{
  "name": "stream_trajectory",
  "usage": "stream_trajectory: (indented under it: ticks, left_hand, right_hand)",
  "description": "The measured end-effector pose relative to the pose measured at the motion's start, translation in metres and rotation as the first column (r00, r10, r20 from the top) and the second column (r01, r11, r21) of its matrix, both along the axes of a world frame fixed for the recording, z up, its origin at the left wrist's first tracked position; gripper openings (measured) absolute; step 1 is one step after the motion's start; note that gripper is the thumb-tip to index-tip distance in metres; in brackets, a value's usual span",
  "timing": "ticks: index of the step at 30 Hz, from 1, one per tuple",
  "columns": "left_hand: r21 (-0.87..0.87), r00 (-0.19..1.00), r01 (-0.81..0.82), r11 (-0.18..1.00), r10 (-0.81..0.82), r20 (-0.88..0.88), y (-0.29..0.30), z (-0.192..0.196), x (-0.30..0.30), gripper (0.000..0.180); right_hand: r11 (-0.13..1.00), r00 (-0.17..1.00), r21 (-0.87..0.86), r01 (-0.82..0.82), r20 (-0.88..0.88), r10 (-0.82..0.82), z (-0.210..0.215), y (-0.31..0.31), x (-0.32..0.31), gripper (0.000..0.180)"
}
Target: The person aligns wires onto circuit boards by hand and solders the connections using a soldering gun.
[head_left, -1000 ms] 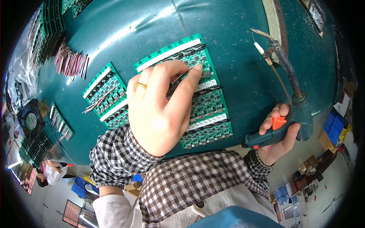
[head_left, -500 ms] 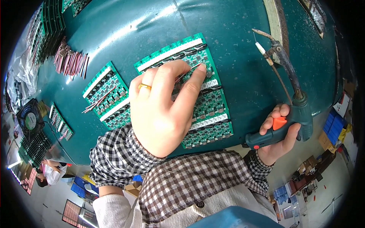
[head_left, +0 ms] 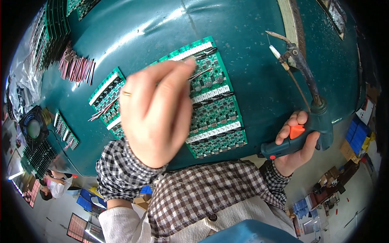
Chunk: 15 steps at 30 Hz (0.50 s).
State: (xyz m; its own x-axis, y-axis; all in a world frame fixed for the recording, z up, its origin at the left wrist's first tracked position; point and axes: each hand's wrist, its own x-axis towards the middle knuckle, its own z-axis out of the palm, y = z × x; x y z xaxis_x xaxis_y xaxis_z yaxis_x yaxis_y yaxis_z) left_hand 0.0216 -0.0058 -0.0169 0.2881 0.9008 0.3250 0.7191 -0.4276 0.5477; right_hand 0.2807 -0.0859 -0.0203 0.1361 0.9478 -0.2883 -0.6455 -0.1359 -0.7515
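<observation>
Well to the left of the left hand (head_left: 156,115), a black fan (head_left: 33,126) is standing, and clear plastic bags (head_left: 35,79) are lying farther ahead, also on that side. Behind the left hand and to its left, a person in a white top (head_left: 57,187) is showing near blue bins (head_left: 86,199). Ahead of the right hand (head_left: 290,161), a pale wooden strip (head_left: 288,18) is lying; to its right, blue crates (head_left: 356,135) are standing beside a yellow bundle (head_left: 367,142).
</observation>
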Motion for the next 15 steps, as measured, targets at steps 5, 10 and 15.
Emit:
stream_trajectory:
  ticks: [5, 10, 15]
  left_hand:
    - [-0.067, 0.998, -0.07, 0.995, 0.07, -0.007, 0.021, -0.002, -0.008, 0.022]
    - [-0.295, 0.981, -0.097, 0.95, 0.141, 0.131, 0.029, 0.002, -0.004, 0.016]
    - [-0.244, 0.991, -0.077, 0.967, 0.101, 0.086, 0.033, -0.005, -0.009, 0.016]
  right_hand:
    - [1.0, 1.0, 0.01, -0.004, -0.006, 0.004, 0.0, 0.001, -0.001, 0.049]
    - [1.0, 1.0, -0.001, -0.019, 0.022, 0.019, -0.002, 0.002, 0.001, 0.048]
    - [1.0, 0.999, 0.004, -0.008, 0.041, 0.007, -0.001, 0.003, -0.001, 0.048]
